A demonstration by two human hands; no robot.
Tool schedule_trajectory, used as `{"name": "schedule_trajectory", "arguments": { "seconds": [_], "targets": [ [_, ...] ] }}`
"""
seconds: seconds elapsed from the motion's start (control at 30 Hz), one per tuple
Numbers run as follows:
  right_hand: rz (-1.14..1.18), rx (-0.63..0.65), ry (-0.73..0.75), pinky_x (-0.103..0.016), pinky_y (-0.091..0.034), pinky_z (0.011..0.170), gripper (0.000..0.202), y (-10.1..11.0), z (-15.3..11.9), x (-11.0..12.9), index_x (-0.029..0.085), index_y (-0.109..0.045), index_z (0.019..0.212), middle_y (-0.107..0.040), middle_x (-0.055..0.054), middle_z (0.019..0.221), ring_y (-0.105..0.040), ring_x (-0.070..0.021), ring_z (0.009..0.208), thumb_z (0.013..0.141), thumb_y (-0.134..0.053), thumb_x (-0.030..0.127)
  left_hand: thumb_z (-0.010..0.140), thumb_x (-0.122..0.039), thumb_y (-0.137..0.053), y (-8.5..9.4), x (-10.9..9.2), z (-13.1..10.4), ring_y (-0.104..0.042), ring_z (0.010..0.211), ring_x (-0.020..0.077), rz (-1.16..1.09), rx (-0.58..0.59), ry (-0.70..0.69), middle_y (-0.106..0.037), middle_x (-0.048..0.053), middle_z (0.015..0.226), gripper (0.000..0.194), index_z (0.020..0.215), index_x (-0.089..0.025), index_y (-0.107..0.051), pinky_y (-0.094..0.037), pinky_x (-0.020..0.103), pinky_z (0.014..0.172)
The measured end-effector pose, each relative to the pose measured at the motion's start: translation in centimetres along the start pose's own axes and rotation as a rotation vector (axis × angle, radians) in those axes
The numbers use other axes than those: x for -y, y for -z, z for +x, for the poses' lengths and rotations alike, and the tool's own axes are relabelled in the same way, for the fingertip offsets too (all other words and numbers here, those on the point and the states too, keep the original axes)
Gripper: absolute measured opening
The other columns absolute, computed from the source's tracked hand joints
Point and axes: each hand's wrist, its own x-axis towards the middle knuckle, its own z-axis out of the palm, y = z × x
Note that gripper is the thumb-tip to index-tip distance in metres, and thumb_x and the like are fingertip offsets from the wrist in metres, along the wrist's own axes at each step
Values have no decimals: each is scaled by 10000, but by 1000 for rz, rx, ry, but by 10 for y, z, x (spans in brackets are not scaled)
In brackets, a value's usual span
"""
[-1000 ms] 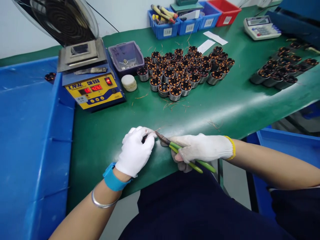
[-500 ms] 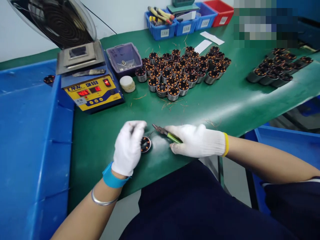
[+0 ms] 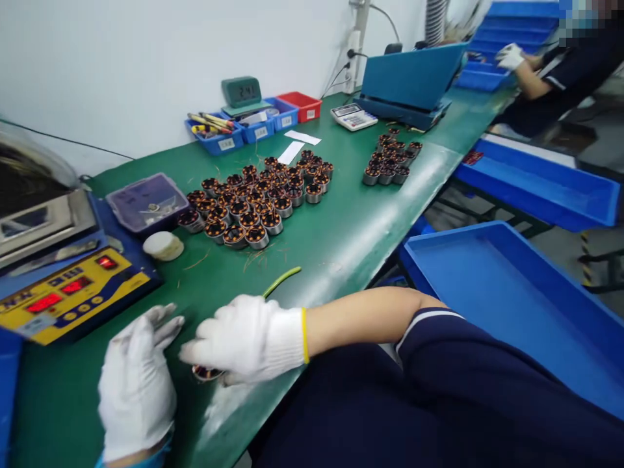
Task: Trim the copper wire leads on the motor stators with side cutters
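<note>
Copper-wound ring (image 3: pixel 207 373) under right hand (image 3: pixel 238 338); left hand (image 3: pixel 139 390) apart.

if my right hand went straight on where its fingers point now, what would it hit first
Probably your gloved left hand, just across a small gap from the right hand's fingertips, though with depth unclear it might pass over.

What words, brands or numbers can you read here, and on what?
"2:41", most likely: dark green digital clock.
Too blurred: name and red digits on the yellow-and-blue electronic box.
Too small: white labels on blue plastic bins and a red plastic bin; display and keys of the white calculator.
</note>
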Motion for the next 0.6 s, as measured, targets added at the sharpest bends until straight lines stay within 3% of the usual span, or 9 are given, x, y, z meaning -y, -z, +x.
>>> {"name": "schedule_trajectory", "arguments": {
  "seconds": [0.1, 0.17, 0.23, 0.27, 0.33, 0.43, 0.5, 0.6],
  "targets": [
    [-9, -188, -276, -371, -474, 742, 435, 16, -45, -37, 173, -574, 1256, -694, -74, 1069, -643, -244, 929, 915, -558, 444, 836, -588, -628, -6, -14, -4, -681, 1071, 329, -129, -151, 139, -685, 62, 1190, 410, 1041, -233, -627, -461, 617, 1085],
    [-84, -253, -573, -353, -474, 828, 477, 24, -85, -77, 180, -570, 1277, -690, -82, 1125, -631, -242, 1001, 888, -594, 456, 816, -585, -647, -10, -19, -5, -683, 1062, 325, -133, -140, 157, -686, 70, 1199, 435, 1062, -226, -633, -444, 620, 1097],
    [-213, -245, -964, -359, -479, 874, 557, 29, -125, -121, 211, -563, 1337, -677, -88, 1180, -623, -267, 1050, 858, -616, 490, 811, -593, -644, -12, -19, -6, -690, 1048, 323, -110, -109, 167, -686, 85, 1218, 472, 1097, -217, -629, -445, 611, 1092],
    [-247, -247, -1063, -397, -481, 879, 590, 31, -144, -143, 177, -561, 1359, -668, -133, 1194, -616, -309, 1065, 858, -608, 483, 812, -602, -638, -13, -18, -6, -695, 1041, 322, -93, -89, 170, -687, 93, 1225, 492, 1111, -212, -627, -448, 605, 1089],
    [-291, -268, -1168, -487, -453, 937, 641, 33, -173, -181, 98, -505, 1427, -598, -231, 1300, -567, -387, 1152, 894, -547, 452, 820, -617, -624, -13, -14, -6, -696, 1048, 320, -48, -52, 158, -689, 103, 1243, 517, 1132, -206, -628, -445, 589, 1093],
    [-394, -337, -1297, -588, -325, 1071, 740, 35, -194, -217, 85, -403, 1509, -373, -272, 1532, -385, -462, 1356, 880, -558, 444, 832, -631, -604, -13, -11, -7, -684, 1077, 317, 11, -23, 134, -686, 104, 1267, 534, 1153, -205, -631, -437, 569, 1104],
    [-460, -400, -1324, -610, -267, 1111, 874, 33, -190, -224, 74, -327, 1544, -268, -270, 1597, -290, -471, 1422, 822, -619, 473, 829, -642, -604, -14, -12, -8, -679, 1074, 312, 13, -28, 135, -684, 107, 1266, 548, 1160, -206, -630, -438, 561, 1104],
    [-307, -421, -1213, -579, -335, 1098, 1069, 24, -158, -216, 88, -217, 1582, -364, -251, 1558, -385, -434, 1381, 731, -680, 540, 819, -641, -619, -17, -15, -9, -683, 1034, 291, -1, -41, 135, -686, 110, 1242, 547, 1149, -206, -630, -441, 559, 1095]
  ]
}}
